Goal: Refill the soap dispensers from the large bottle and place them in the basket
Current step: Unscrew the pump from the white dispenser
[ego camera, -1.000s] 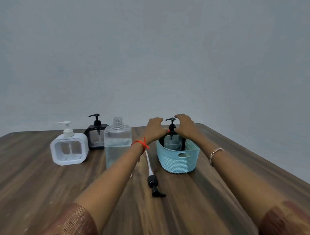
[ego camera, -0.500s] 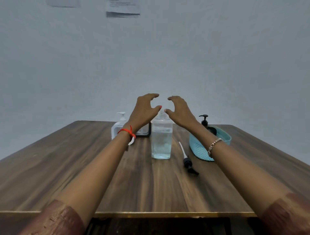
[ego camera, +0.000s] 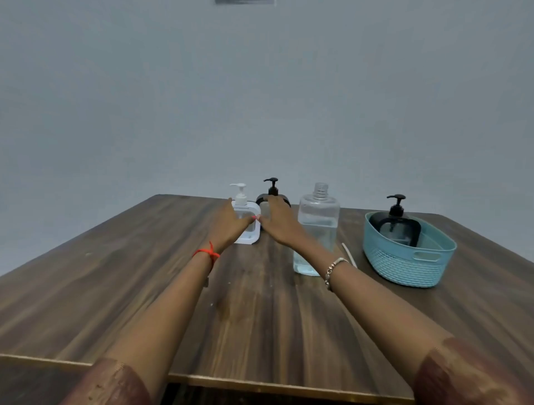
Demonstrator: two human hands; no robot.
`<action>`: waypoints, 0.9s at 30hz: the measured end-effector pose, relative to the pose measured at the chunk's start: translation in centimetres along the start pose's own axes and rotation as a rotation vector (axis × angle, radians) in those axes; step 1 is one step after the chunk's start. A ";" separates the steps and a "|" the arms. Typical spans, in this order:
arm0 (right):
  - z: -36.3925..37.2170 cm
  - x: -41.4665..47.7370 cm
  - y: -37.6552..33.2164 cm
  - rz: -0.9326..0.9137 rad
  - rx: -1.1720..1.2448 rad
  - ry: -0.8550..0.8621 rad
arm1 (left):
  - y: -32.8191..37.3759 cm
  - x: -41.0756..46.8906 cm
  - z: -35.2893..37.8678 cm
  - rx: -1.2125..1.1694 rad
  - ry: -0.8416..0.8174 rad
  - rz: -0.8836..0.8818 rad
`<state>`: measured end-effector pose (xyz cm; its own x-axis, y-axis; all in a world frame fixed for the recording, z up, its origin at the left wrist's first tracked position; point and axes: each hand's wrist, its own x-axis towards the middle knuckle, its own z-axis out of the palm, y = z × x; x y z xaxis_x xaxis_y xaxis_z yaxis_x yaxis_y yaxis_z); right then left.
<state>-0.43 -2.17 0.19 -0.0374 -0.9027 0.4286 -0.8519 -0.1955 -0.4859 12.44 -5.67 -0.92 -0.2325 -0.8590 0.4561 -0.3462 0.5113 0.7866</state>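
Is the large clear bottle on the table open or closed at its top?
Open. The large clear bottle stands upright and its threaded neck is bare: no cap or pump sits on it.

No readable text here tbh. The paper [ego camera: 244, 1] on the wall [ego camera: 260, 86] is cut off and too blurry to read.

Viewpoint: one camera is worn on the head, above the near edge of the table [ego camera: 86, 289].
Direction: it is faced forward and slightly down, toward the wall [ego camera: 260, 101].
Nearness: the left hand [ego camera: 228, 228] and right hand [ego camera: 278, 224] are seen at mid-table, arms outstretched.
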 end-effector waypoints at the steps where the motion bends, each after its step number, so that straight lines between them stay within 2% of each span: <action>1: 0.6 0.7 0.4 0.032 0.012 -0.010 | -1.0 0.7 0.1 0.004 -0.025 -0.002; 8: 4.1 6.3 2.6 0.144 0.163 0.009 | -8.1 6.3 0.9 -0.007 -0.069 -0.227; 14: 5.7 10.5 2.6 0.176 0.250 0.040 | -9.7 9.4 1.7 -0.070 -0.075 -0.288; 21: 7.1 12.3 1.9 0.170 0.223 0.060 | -10.8 9.8 1.4 -0.158 -0.095 -0.209; 27: 5.4 9.4 1.0 0.120 0.245 0.050 | -9.7 7.4 -0.4 -0.295 -0.110 -0.165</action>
<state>1.20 -12.93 -0.38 -0.1613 -0.9060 0.3913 -0.6883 -0.1809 -0.7025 14.42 -17.01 -5.04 -0.2976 -0.9133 0.2781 -0.1136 0.3232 0.9395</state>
